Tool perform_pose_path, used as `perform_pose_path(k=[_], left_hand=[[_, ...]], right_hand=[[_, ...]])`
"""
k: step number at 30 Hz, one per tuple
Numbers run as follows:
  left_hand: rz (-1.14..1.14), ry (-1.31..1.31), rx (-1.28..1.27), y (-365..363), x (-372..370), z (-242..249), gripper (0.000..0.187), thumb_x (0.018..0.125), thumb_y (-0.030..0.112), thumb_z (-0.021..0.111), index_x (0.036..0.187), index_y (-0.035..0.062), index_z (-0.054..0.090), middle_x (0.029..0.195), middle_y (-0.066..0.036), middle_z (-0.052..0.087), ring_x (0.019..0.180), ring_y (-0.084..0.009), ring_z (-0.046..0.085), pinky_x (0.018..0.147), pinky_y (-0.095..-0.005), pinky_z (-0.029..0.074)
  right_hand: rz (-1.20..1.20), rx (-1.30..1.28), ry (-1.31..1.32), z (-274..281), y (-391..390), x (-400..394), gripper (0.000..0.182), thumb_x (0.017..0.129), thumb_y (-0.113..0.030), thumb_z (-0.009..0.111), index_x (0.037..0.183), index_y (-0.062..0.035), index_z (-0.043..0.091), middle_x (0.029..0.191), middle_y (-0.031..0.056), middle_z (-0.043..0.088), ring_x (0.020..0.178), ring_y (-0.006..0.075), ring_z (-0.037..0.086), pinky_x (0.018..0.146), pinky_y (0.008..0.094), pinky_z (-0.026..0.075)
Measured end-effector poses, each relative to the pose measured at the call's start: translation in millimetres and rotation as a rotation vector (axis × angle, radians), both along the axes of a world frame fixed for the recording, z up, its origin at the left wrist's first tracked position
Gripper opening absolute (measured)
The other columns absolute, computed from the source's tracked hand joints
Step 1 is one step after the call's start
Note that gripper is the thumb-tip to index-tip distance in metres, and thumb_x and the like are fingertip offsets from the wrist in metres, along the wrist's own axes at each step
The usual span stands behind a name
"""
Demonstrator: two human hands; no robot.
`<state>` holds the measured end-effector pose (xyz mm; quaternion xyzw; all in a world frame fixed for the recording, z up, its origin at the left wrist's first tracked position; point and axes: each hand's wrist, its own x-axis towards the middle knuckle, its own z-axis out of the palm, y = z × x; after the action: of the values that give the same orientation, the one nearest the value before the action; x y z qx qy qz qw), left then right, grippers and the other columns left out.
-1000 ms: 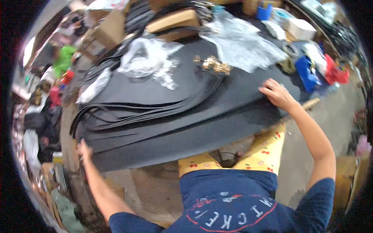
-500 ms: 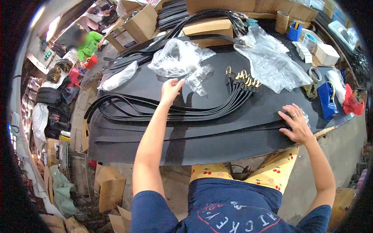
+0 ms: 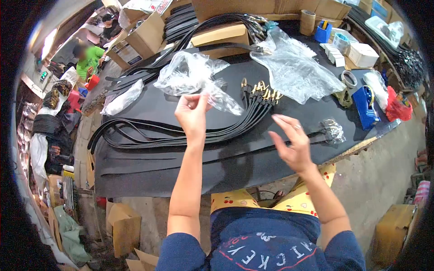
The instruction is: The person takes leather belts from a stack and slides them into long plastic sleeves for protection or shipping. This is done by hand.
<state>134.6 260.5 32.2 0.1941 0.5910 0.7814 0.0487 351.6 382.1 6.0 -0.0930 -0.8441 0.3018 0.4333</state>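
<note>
My left hand is closed in a pinch on a small clear plastic bag, whose loose end trails to the right over the dark tabletop. Behind it lies a heap of crumpled clear bags. Above the table, my right hand has its fingers stretched out and holds nothing. Between and below the hands runs a looped bundle of black belts with gold buckles. Closer to the front edge, long black straps reach right to a buckle end wrapped in clear plastic.
A large clear plastic bag lies behind the buckles. At the right stand a blue tape dispenser, a tape roll and small white boxes. Cardboard boxes line the back left. Further off, a person in green sits.
My right hand has left the wrapped buckle end and moved left toward the middle. The left hand has closed on the small plastic bag. The view has shifted slightly.
</note>
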Motion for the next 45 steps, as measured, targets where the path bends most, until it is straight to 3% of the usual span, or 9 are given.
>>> perform_pose_path(k=[4, 6, 14, 17, 20, 22, 25, 39, 45], left_hand=[[-0.127, 0.084, -0.043, 2, 43, 6, 0.01, 0.085, 0.002, 0.065, 0.082, -0.0005, 0.055, 0.078, -0.012, 0.067, 0.067, -0.0131, 0.065, 0.06, -0.0246, 0.055], [-0.149, 0.073, -0.048, 0, 52, 9, 0.01, 0.085, 0.002, 0.065, 0.083, -0.0004, 0.055, 0.077, -0.012, 0.067, 0.066, -0.0131, 0.065, 0.06, -0.0246, 0.055], [-0.062, 0.305, -0.28, -2, 67, -19, 0.02, 0.083, 0.002, 0.068, 0.098, -0.0015, 0.056, 0.081, -0.008, 0.064, 0.072, -0.0118, 0.062, 0.066, -0.0242, 0.054], [-0.193, -0.022, -0.17, 1, 77, -26, 0.055, 0.082, 0.003, 0.069, 0.127, -0.0007, 0.038, 0.102, -0.011, 0.059, 0.091, -0.0143, 0.059, 0.08, -0.0255, 0.051], [-0.167, 0.0, -0.2, 3, 88, -32, 0.058, 0.081, 0.002, 0.07, 0.128, -0.0014, 0.036, 0.104, -0.011, 0.058, 0.091, -0.0145, 0.059, 0.081, -0.0251, 0.051], [-0.199, -0.025, -0.179, 3, 87, -35, 0.052, 0.083, 0.005, 0.068, 0.126, -0.003, 0.041, 0.101, -0.012, 0.061, 0.088, -0.0148, 0.062, 0.079, -0.0259, 0.052], [-0.536, -0.52, -0.014, 1, 85, -36, 0.027, 0.088, 0.012, 0.063, 0.11, -0.0036, 0.059, 0.092, -0.011, 0.068, 0.08, -0.015, 0.066, 0.073, -0.026, 0.055], [-0.585, -0.511, 0.006, 0, 83, -49, 0.023, 0.087, 0.016, 0.065, 0.104, 0.0003, 0.065, 0.092, -0.008, 0.068, 0.083, -0.0145, 0.065, 0.078, -0.0281, 0.052], [-0.531, -0.528, -0.006, -1, 80, -49, 0.017, 0.085, 0.016, 0.068, 0.093, 0.0004, 0.066, 0.08, -0.003, 0.066, 0.068, -0.0093, 0.061, 0.066, -0.0229, 0.05]], right_hand=[[-0.052, -0.081, 0.017, 4, -21, -38, 0.045, 0.076, -0.013, 0.073, 0.115, 0.0023, 0.057, 0.104, 0.0184, 0.061, 0.094, 0.0317, 0.059, 0.083, 0.0362, 0.047], [-0.002, -0.203, 0.037, -2, -20, -41, 0.03, 0.08, -0.012, 0.07, 0.103, 0.005, 0.062, 0.083, 0.0176, 0.064, 0.073, 0.0259, 0.061, 0.067, 0.0333, 0.048], [0.2, -1.198, 0.133, -15, -14, -27, 0.026, 0.091, -0.023, 0.061, 0.087, 0.0013, 0.069, 0.075, 0.0008, 0.065, 0.066, 0.004, 0.054, 0.061, 0.0201, 0.043], [0.129, -1.121, 0.105, -15, -12, -23, 0.023, 0.091, -0.02, 0.061, 0.089, 0.001, 0.069, 0.076, 0.0018, 0.066, 0.068, 0.0052, 0.057, 0.067, 0.0202, 0.045], [0.117, -1.032, 0.153, -15, -15, -23, 0.021, 0.091, -0.018, 0.061, 0.09, 0.0014, 0.069, 0.077, 0.0018, 0.066, 0.069, 0.005, 0.057, 0.067, 0.0199, 0.045], [0.121, -1.021, 0.159, -13, -16, -23, 0.021, 0.092, -0.017, 0.06, 0.09, 0.0016, 0.068, 0.078, 0.0018, 0.066, 0.07, 0.0049, 0.057, 0.067, 0.0198, 0.045], [0.12, -0.987, 0.182, -14, -18, -24, 0.02, 0.092, -0.017, 0.06, 0.088, 0.0019, 0.068, 0.077, 0.0018, 0.066, 0.07, 0.0038, 0.056, 0.064, 0.0188, 0.044], [0.14, -1.111, 0.147, -21, -16, -20, 0.019, 0.09, -0.017, 0.063, 0.085, 0.0011, 0.069, 0.078, 0.0012, 0.067, 0.071, 0.0045, 0.056, 0.067, 0.0209, 0.044], [0.171, -1.232, 0.136, -22, -22, -22, 0.021, 0.089, -0.02, 0.064, 0.084, 0.0, 0.069, 0.075, 0.0017, 0.066, 0.067, 0.0056, 0.056, 0.066, 0.0207, 0.043]])
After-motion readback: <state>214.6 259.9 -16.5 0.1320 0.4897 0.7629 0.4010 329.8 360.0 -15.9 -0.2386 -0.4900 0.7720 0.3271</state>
